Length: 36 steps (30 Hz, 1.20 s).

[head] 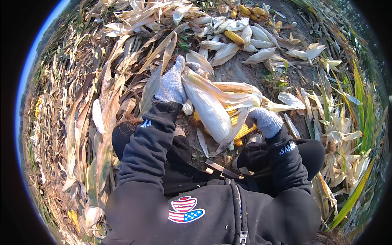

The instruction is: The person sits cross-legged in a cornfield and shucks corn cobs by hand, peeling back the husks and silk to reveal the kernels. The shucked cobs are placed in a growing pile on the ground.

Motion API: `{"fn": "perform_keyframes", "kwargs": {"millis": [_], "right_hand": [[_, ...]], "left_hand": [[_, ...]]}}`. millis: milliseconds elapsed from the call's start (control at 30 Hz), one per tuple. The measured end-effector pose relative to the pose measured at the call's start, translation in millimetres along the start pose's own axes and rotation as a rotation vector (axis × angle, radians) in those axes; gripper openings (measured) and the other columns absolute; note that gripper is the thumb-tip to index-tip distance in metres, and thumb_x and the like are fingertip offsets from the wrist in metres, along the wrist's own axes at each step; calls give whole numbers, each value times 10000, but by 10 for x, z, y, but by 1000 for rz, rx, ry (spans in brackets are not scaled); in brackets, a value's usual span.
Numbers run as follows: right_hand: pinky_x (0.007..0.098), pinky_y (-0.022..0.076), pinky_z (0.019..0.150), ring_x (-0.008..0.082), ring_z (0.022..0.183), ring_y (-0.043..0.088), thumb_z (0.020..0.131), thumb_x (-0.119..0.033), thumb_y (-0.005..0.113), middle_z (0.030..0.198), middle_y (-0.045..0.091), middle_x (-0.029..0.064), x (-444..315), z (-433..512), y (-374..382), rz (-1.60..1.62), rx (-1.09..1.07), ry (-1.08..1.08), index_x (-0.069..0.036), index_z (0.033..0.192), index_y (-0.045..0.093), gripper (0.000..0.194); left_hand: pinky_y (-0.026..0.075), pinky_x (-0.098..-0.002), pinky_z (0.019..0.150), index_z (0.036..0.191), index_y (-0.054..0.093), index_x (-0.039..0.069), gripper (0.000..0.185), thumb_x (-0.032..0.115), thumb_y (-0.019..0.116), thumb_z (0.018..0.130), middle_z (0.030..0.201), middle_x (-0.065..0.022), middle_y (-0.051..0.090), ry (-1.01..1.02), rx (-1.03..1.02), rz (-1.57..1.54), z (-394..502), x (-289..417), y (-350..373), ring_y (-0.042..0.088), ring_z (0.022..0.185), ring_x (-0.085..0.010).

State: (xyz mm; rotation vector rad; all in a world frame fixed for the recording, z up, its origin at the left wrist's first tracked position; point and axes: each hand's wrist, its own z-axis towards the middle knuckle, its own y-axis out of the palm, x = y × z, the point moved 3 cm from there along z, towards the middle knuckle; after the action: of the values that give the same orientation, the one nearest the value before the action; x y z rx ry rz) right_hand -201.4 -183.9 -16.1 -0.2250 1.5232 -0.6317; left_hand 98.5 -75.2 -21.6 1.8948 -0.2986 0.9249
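Note:
My left hand [172, 83], in a pale grey knitted glove, grips the upper end of a corn ear [208, 107] wrapped in whitish husk. Its thumb points away from me, and its fingers curl partly hidden behind that end. My right hand [267, 122], gloved alike, closes at the bunched dry husk leaves [249, 99] to the right; its fingertips are partly covered. Loose husk strips stretch between both hands. Beneath and beside the wrapped ear lie bare yellow corn ears [243, 131], on the ground between my bent legs.
Several ears in pale husk [226, 53] lie ahead, with a partly bare ear [234, 38] among them. Farther off sits a small pile of yellow ears [252, 13]. Dry corn stalks and leaves [104, 101] cover the left; green-edged leaves [367, 122] stand at right.

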Motion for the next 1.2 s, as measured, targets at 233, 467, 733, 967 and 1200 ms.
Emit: {"fn": "perform_keyframes", "kwargs": {"millis": [233,467,733,967,1200], "right_hand": [[267,373,573,100,586,351,1033,-172,593,690,376,-54,280,-107,-1010,1227,629,80,-43,983,602,139],[582,388,1168,468,1379,382,843,-310,847,1451,372,298,-82,-1895,-2872,1362,1539,-700,93,1508,260,974],[399,455,1088,258,1324,529,913,-259,770,1471,521,154,-113,-32,-660,664,348,152,-27,1553,365,793],[350,473,1043,191,1195,598,746,-237,876,1338,621,113,-102,498,736,1052,-35,409,4,1491,453,890],[365,509,987,234,1127,645,699,-331,891,1248,674,132,51,551,710,591,191,444,-23,1375,553,816]], "left_hand": [[545,-361,944,1417,566,4,390,170,553,1064,1157,-198,705,817,-97,1648,-216,22,-3,694,1041,-278],[534,-359,911,1358,563,51,353,198,489,1046,1119,-156,690,731,11,1394,-65,23,-221,663,1021,-263],[571,-343,869,1118,692,-9,532,452,426,1110,1011,-118,729,404,-183,656,-204,-53,442,701,896,-218],[578,-340,859,1095,705,20,570,541,475,1070,1008,-98,724,107,4,84,-248,-164,466,695,886,-183],[561,-367,943,1467,484,-31,472,-16,567,1003,1212,-198,673,713,20,1307,-447,-281,240,684,1069,-256]]}}
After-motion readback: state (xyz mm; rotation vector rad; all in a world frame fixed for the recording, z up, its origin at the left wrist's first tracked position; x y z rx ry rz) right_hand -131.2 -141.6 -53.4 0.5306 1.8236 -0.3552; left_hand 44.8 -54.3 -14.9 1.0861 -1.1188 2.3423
